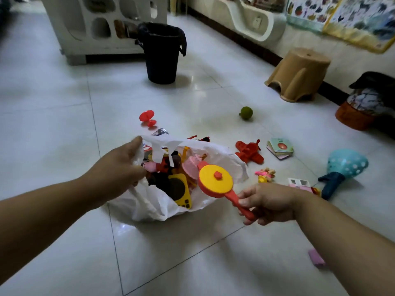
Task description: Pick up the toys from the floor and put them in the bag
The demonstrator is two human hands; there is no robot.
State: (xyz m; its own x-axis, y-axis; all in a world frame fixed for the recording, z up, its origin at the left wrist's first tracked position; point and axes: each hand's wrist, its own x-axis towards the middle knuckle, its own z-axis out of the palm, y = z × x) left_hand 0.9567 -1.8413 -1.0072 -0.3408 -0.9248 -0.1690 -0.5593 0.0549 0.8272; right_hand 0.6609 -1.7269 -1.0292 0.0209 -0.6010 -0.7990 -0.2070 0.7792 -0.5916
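Note:
A white plastic bag [149,206] stands open on the tiled floor, holding several toys, among them a yellow and black one [179,190] and a pink one [190,167]. My left hand [119,167] grips the bag's left rim and holds it open. My right hand [267,205] holds a red toy pan with a yellow lid [215,181] by its handle, the pan's head over the bag's mouth. On the floor lie a red plane [249,151], a red spool-shaped toy [147,118], a green ball [246,113], small books [280,148], small pink and yellow toys [265,175] and a teal dotted toy [342,169].
A black bin [161,54] stands behind the bag, by a white cabinet [96,24]. A tan plastic stool [299,74] sits at the right wall, next to a covered orange container [359,112]. A pink piece [316,258] lies by my right forearm.

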